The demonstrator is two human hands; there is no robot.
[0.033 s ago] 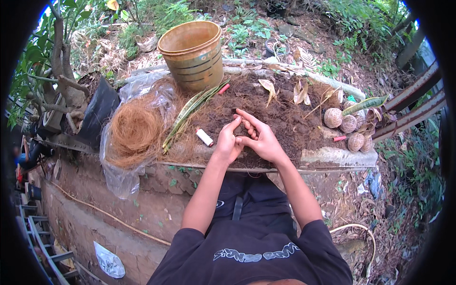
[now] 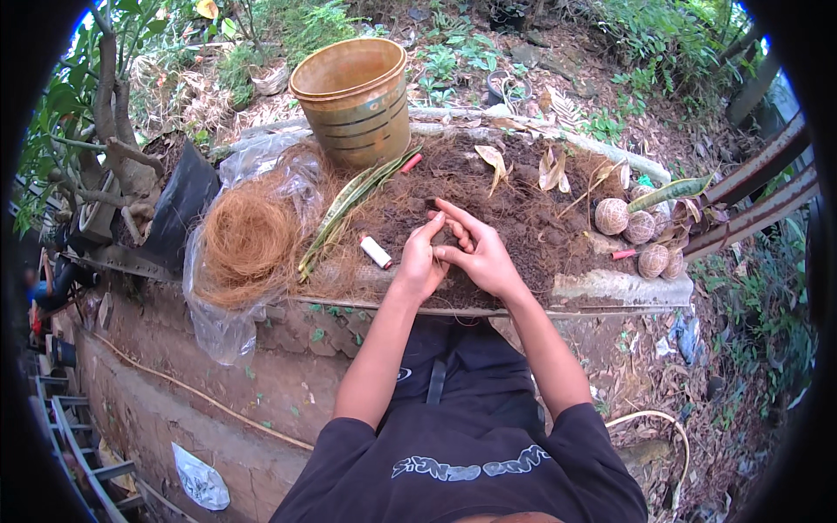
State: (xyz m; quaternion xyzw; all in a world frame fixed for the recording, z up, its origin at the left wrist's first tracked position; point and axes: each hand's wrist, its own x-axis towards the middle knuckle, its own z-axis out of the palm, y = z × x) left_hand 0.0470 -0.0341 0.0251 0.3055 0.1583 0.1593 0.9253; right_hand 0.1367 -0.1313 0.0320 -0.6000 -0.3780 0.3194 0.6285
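Barely any change was seen, suggesting little progress. Left hand (image 2: pixel 422 267) and right hand (image 2: pixel 488 261) were cupped together, fingers curled, any grip hidden; the white spool (image 2: pixel 376 252) was left just beside them.

The 2 bare forearms (image 2: pixel 377 349) angle inward, left hand (image 2: pixel 418 263) meeting right hand (image 2: pixel 490 261), fingers (image 2: pixel 457 214) curled.

Left hand (image 2: pixel 420 265), one, and right hand (image 2: pixel 486 261), one: two are showing. Brown plastic bucket (image 2: pixel 364 122): one is standing. White thread spool (image 2: pixel 377 252): one is lying. Coiled fibre bundle (image 2: pixel 248 235): one is resting. Thread-wrapped balls (image 2: pixel 611 216): at least four are sitting, overlap hiding the exact number. Red cylindrical pieces (image 2: pixel 411 163): two are lying.
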